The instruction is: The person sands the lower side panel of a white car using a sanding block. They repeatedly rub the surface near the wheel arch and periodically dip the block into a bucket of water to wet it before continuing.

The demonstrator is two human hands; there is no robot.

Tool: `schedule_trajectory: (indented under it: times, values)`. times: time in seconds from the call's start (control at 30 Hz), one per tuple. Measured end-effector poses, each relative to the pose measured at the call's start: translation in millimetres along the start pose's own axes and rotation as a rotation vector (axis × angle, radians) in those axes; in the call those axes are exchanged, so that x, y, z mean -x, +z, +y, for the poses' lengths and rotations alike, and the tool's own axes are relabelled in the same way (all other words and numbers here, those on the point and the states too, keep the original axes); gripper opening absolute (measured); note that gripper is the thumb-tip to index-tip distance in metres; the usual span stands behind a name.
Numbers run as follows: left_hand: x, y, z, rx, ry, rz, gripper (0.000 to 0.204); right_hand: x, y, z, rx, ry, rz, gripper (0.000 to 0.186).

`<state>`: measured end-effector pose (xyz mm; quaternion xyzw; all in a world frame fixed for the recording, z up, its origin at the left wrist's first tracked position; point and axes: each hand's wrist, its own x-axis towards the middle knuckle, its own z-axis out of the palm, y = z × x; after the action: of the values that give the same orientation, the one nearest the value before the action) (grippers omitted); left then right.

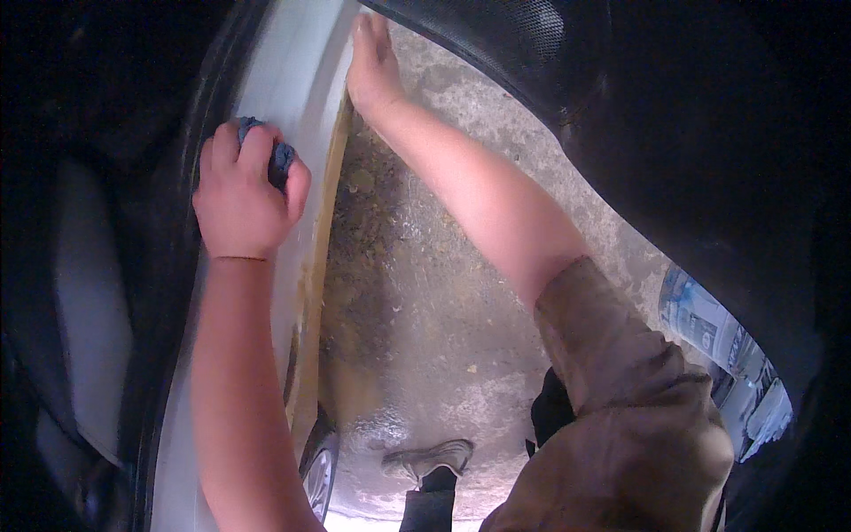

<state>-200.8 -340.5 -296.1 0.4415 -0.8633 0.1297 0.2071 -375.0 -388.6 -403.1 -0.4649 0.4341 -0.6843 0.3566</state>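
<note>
A pale car door sill (297,75) runs lengthwise up the left half of the view. My left hand (248,191) lies on it, back upward, with the fingers curled round a crumpled dark blue cloth (284,160). Bits of the cloth stick out between thumb and fingers; the rest is hidden under the palm. Farther ahead, my right hand (374,71) leans against the sill's outer side, its fingers stretched out and holding nothing I can see. A yellowish-brown strip (326,191) follows the sill's outer edge.
The dark open door (709,133) curves along the right. Beneath lies wet, stained concrete floor (425,310). A blue-and-white bucket (700,319) stands at right, with pale rags (758,412) nearby. A shoe (434,457) and a car wheel (319,470) show at the bottom.
</note>
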Motion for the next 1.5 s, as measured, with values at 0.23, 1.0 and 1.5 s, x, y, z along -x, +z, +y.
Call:
schedule_trajectory:
  times: [0.23,1.0,1.5]
  values:
    - [2,-5,3,0.019,-0.014,0.003,0.023,0,15,15,0.18,-0.058,0.094,0.089]
    - [4,4,-8,-0.02,0.015,0.029,0.026,24,-20,19,-0.41,0.562,0.281,0.028]
    - [2,10,-13,-0.068,-0.005,-0.026,0.025,178,-117,-48,0.604,-0.124,-0.27,0.033]
